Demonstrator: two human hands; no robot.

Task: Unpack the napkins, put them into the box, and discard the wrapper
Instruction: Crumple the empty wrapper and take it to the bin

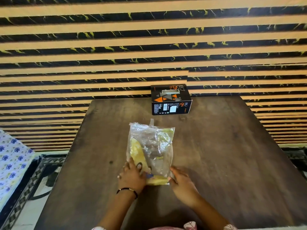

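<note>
A clear crinkled plastic wrapper [154, 143] with yellow print lies on the dark wooden table [216, 155], and I cannot make out the napkins inside it. My left hand [131, 175] grips the wrapper's near left corner, thumb on top. At the near right corner, my right hand [181, 181] pinches the plastic edge. A black box [171, 100] with orange and grey triangles stands at the table's far edge, with a slot opening in its top.
A wall of tan and black marbled stripes [149, 47] rises right behind the table. To the left is a floral-patterned cloth surface [11, 160] and a patterned floor [33, 183]. Bare tabletop lies on both sides of the wrapper.
</note>
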